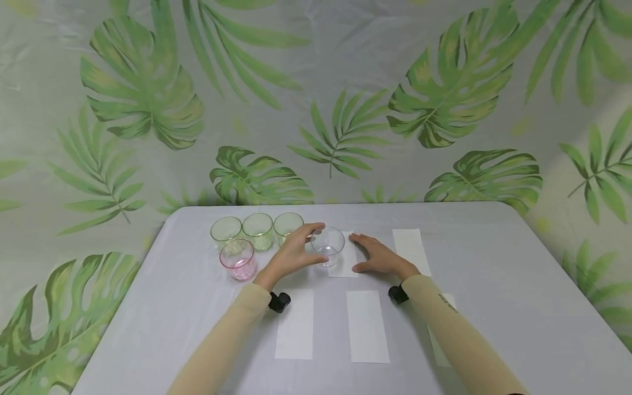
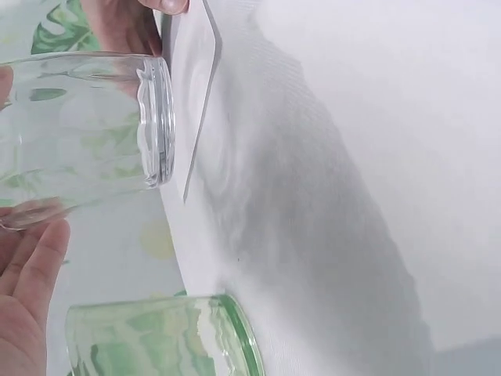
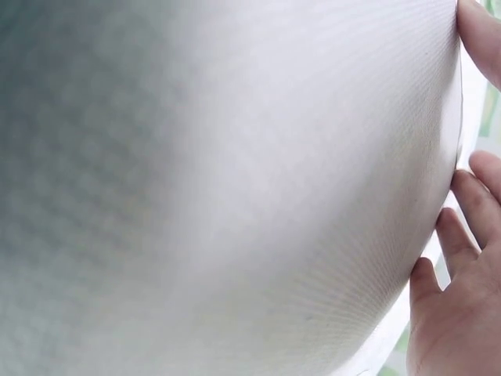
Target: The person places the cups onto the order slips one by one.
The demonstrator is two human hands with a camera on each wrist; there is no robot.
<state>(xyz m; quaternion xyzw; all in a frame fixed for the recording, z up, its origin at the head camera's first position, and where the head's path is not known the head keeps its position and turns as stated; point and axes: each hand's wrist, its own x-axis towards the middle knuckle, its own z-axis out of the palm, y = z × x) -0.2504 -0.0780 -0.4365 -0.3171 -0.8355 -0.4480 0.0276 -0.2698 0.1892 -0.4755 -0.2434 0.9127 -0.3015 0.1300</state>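
My left hand grips a clear glass cup from its left side, with thumb and fingers spread around the wall. In the left wrist view the base of the clear cup sits close over a white paper strip; whether they touch I cannot tell. My right hand is at the right edge of that strip, fingers spread and holding nothing. In the right wrist view the fingertips rest at the white surface. A green-tinted glass stands near my left hand.
Green-tinted glasses stand in a row at the back left, with a pink-tinted glass in front. More white strips lie about: one back right, others in front, one partly under the right sleeve.
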